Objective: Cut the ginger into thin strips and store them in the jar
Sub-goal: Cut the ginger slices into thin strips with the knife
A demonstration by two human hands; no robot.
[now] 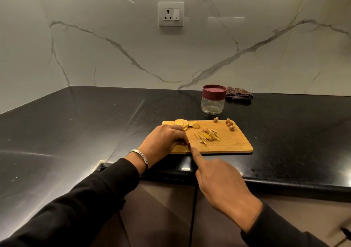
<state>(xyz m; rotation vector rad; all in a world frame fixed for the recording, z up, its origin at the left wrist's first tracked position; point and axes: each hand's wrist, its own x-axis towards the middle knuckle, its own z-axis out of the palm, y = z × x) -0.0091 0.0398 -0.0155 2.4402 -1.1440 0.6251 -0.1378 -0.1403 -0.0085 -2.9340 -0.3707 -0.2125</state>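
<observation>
A wooden cutting board [231, 142] lies near the counter's front edge. On it are a fan of round ginger slices [182, 123], a pile of thin ginger strips [208, 135] and several brown trimmed bits [229, 125]. My left hand [167, 140] rests curled on the board's near left corner, fingertips holding down a ginger slice [179, 148]. My right hand [220, 178] grips a knife, index finger stretched along its spine; only the blade tip [190, 145] shows beside the left fingertips. A clear jar [213, 104] with a maroon lid stands closed behind the board.
A dark checked cloth [239, 93] lies to the right of the jar by the marble wall. The black counter [76, 129] runs left into a corner. A wall socket [171, 16] sits above. Cabinet doors are below the counter edge.
</observation>
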